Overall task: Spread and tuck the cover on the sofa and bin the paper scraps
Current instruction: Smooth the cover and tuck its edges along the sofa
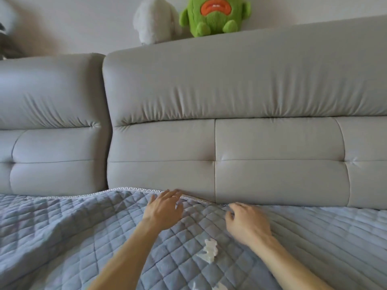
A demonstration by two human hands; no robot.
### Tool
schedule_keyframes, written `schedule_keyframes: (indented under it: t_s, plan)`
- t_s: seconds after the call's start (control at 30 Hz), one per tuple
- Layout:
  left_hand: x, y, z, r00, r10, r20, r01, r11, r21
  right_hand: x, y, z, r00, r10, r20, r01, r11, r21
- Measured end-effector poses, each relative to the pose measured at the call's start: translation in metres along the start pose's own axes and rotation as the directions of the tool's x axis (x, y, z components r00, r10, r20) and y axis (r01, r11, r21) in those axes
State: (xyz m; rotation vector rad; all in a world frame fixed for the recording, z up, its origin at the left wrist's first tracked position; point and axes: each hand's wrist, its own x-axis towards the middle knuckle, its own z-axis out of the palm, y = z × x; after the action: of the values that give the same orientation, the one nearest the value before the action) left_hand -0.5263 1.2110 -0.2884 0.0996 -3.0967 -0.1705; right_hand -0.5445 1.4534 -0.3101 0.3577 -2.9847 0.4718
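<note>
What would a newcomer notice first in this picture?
A green plush toy sits on top of the sofa back, beside a white plush toy. The left hand and right hand meet the blue quilted cover at its back edge; a paper scrap lies between the forearms.

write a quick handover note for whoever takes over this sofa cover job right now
Left hand: open, flat on the blue-grey quilted cover at its white-trimmed edge, by the grey padded sofa backrest.
Right hand: fingers curled at the cover edge by the crease; grip unclear.
Done: cover spread out; edge right of the hands looks tucked.
To do: tuck the exposed edge on the left; bin the white crumpled paper scrap between the forearms, plus more scraps at the bottom of view. No bin in view.
</note>
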Motion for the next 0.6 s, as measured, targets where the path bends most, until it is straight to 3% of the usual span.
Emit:
schedule_keyframes:
  t_s: [0.07, 0.17, 0.27, 0.6]
  plan:
    - [-0.015, -0.029, 0.000, 0.993, -0.043, 0.110, 0.033, 0.995, 0.091, 0.000, -0.050, 0.006, 0.986, -0.148, 0.073, 0.133, 0.973, 0.187]
    - [-0.033, -0.034, 0.016, 0.991, -0.057, 0.122, 0.051, 0.997, 0.057, 0.008, -0.097, 0.023, 0.945, -0.263, 0.196, 0.222, 0.953, 0.206]
    - [-0.024, -0.033, 0.015, 0.984, -0.090, 0.151, 0.091, 0.996, -0.001, 0.014, -0.109, 0.038, 0.932, -0.225, 0.283, 0.209, 0.974, 0.085]
    - [0.007, -0.036, 0.007, 0.986, -0.112, 0.121, 0.111, 0.994, 0.016, 0.043, -0.125, 0.038, 0.947, -0.127, 0.294, 0.158, 0.984, -0.084]
